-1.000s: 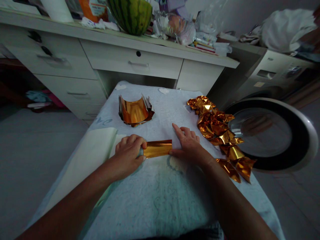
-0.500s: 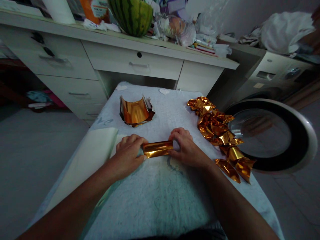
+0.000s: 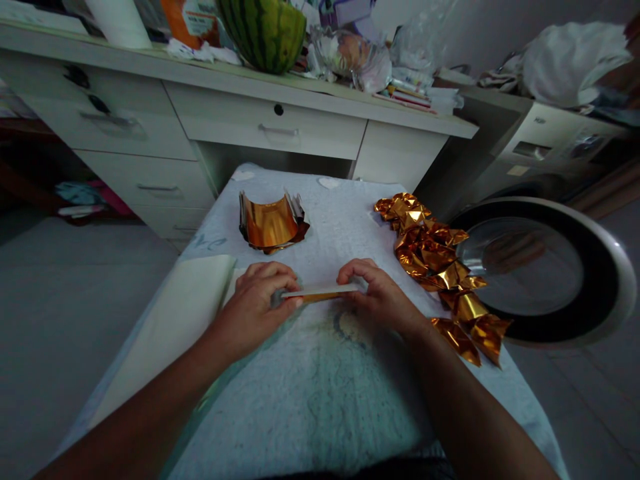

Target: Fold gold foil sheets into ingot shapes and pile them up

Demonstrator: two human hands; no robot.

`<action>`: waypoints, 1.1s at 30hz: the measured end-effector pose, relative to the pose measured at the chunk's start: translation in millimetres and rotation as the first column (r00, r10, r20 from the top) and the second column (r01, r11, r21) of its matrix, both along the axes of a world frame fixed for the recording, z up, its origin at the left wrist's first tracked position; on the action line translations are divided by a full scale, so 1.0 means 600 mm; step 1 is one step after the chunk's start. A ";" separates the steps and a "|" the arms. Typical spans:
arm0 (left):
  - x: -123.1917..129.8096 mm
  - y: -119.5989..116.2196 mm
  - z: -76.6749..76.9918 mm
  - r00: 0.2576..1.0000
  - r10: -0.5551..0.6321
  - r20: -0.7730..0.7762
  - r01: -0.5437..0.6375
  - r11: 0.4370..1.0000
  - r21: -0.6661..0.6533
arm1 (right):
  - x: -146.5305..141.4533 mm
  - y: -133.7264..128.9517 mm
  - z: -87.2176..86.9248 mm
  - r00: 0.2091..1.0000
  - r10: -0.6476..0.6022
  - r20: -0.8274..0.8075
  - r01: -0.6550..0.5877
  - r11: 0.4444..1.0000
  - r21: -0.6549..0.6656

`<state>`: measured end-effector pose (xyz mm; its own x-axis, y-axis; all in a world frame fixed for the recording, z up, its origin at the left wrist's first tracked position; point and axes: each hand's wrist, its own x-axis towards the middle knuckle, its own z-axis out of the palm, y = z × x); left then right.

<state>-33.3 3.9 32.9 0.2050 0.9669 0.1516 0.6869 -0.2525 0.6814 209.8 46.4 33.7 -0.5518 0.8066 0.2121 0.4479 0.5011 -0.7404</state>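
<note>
Between my two hands is a narrow strip of gold foil paper (image 3: 323, 294), seen nearly edge-on, with a pale upper face and gold beneath. My left hand (image 3: 263, 291) pinches its left end between thumb and fingers. At the right end my right hand (image 3: 373, 293) grips it in the same way. Beyond my left hand stands a curved stack of gold foil sheets (image 3: 271, 225). To the right lies a long heap of folded gold foil pieces (image 3: 430, 247).
A cloth-covered table (image 3: 320, 400) lies under my hands, with a pale folded sheet (image 3: 170, 327) at its left. Behind is a white drawer desk (image 3: 240, 113) bearing a watermelon (image 3: 267, 33). The washing machine's round door (image 3: 545, 270) hangs open at the right.
The foil paper has turned from showing its shiny gold face to lying nearly edge-on, its pale side showing. Both hands have shifted slightly with it and still hold its ends.
</note>
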 end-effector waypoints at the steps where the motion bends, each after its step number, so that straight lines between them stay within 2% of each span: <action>1: -0.001 -0.001 0.002 0.998 -0.016 0.055 0.016 1.000 -0.012 | 0.000 0.000 0.000 0.999 -0.019 -0.030 0.019 0.999 -0.028; 4: -0.001 -0.003 0.003 0.978 0.040 0.205 -0.011 0.990 -0.141 | 0.000 0.000 -0.002 0.992 -0.061 -0.113 0.048 0.992 -0.117; 6: 0.001 -0.004 -0.001 0.941 0.078 0.330 -0.017 0.983 -0.184 | -0.002 -0.001 -0.003 0.980 -0.060 -0.190 0.019 0.977 -0.210; 10: 0.007 -0.001 -0.008 0.773 0.149 0.617 0.045 0.957 -0.287 | -0.011 -0.008 -0.003 0.924 -0.077 -0.374 -0.097 0.900 -0.425; 11: 0.009 -0.001 -0.008 0.726 0.164 0.668 0.071 0.948 -0.310 | -0.014 -0.010 -0.002 0.908 -0.101 -0.408 -0.108 0.882 -0.458; 13: 0.012 -0.001 -0.006 0.677 0.193 0.710 0.107 0.929 -0.355 | -0.019 -0.012 -0.003 0.873 -0.162 -0.460 -0.109 0.855 -0.508; 17: 0.014 -0.003 -0.002 0.694 0.232 0.681 0.102 0.905 -0.412 | -0.023 -0.011 -0.005 0.812 -0.265 -0.521 -0.084 0.829 -0.553; 22: 0.014 -0.003 -0.003 0.733 0.224 0.642 0.079 0.910 -0.408 | -0.023 -0.006 -0.010 0.809 -0.264 -0.525 -0.102 0.817 -0.568; 28: 0.018 -0.003 0.002 0.692 0.265 0.671 0.058 0.906 -0.418 | -0.025 -0.007 -0.009 0.801 -0.308 -0.513 -0.086 0.789 -0.608; 31: 0.015 -0.002 0.000 0.740 0.274 0.614 -0.035 0.927 -0.373 | -0.026 -0.007 -0.010 0.791 -0.349 -0.503 -0.054 0.779 -0.625; 33: 0.012 -0.003 -0.002 0.804 0.280 0.525 -0.168 0.953 -0.251 | -0.025 -0.006 -0.012 0.783 -0.374 -0.498 -0.023 0.781 -0.624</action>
